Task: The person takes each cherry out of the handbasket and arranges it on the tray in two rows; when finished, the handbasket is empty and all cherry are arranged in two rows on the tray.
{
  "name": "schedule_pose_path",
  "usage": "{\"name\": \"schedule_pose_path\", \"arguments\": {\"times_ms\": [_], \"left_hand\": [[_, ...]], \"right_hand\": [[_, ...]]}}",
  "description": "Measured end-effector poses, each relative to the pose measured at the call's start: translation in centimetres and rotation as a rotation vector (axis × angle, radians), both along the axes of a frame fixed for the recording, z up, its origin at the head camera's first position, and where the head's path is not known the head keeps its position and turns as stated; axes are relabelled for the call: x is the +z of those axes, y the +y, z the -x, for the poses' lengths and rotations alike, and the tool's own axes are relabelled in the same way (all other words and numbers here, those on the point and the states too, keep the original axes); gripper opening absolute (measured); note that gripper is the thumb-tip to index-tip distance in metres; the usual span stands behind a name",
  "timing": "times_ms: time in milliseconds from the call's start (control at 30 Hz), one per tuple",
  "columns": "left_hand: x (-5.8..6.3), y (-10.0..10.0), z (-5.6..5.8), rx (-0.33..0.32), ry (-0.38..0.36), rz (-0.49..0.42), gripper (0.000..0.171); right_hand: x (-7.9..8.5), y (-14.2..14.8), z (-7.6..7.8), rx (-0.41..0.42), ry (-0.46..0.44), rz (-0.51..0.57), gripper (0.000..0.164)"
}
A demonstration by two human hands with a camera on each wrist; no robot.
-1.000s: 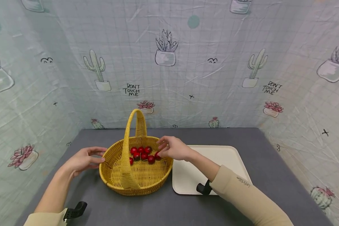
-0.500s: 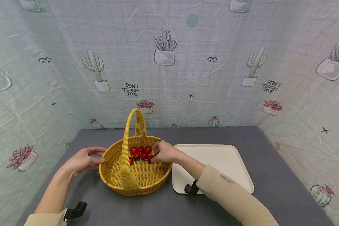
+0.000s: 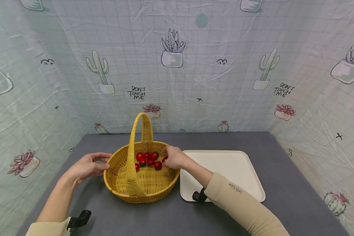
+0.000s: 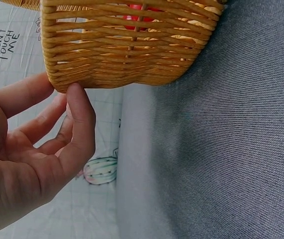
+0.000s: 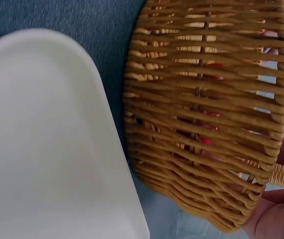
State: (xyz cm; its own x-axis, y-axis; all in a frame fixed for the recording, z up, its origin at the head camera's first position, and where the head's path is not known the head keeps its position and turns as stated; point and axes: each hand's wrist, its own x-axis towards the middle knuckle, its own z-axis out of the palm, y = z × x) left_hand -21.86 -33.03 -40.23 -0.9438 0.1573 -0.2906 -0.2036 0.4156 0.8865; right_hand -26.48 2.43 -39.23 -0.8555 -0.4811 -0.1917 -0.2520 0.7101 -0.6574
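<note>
In the head view, a yellow wicker basket (image 3: 144, 190) with a tall handle stands on the grey table, a cluster of dark red cherries (image 3: 150, 162) toward its back. My left hand (image 3: 87, 166) is at the basket's left side, fingers relaxed; the left wrist view has its fingertips (image 4: 79, 94) right at the rim. Reaching over the right rim, my right hand (image 3: 175, 158) has curled fingers inside the basket and pinches a cherry (image 3: 164, 160), partly hidden by the hand. The right wrist view shows the basket's woven wall (image 5: 206, 109) in front of most of that hand.
A white rectangular tray (image 3: 233, 164) lies just right of the basket, under the right forearm. Black wrist cameras (image 3: 79, 219) are strapped on both arms. A printed cactus cloth (image 3: 194, 82) hangs behind and along both sides of the table (image 3: 153, 219).
My right hand came leftward and lower into the basket among the cherries, then shifted slightly back right with its fingers closing on one. The left hand and basket stay put.
</note>
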Motion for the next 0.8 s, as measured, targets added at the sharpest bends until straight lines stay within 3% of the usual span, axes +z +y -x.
{"name": "schedule_pose_path", "arguments": {"times_ms": [133, 367, 500, 800], "left_hand": [[0.0, 0.0, 0.0, 0.000, 0.003, 0.002, 0.061], [0.0, 0.1, 0.0, -0.003, 0.008, 0.004, 0.060], [-0.1, 0.1, 0.1, -0.009, 0.007, 0.003, 0.060], [-0.2, -0.2, 0.0, -0.019, 0.007, -0.004, 0.061]], "right_hand": [[0.2, -0.2, 0.0, 0.028, 0.018, -0.082, 0.054], [-0.3, -0.9, 0.4, 0.057, 0.014, -0.090, 0.051], [-1.0, -1.5, 0.7, 0.038, 0.021, -0.108, 0.051], [-2.4, -2.6, 1.5, -0.034, 0.088, -0.088, 0.029]]}}
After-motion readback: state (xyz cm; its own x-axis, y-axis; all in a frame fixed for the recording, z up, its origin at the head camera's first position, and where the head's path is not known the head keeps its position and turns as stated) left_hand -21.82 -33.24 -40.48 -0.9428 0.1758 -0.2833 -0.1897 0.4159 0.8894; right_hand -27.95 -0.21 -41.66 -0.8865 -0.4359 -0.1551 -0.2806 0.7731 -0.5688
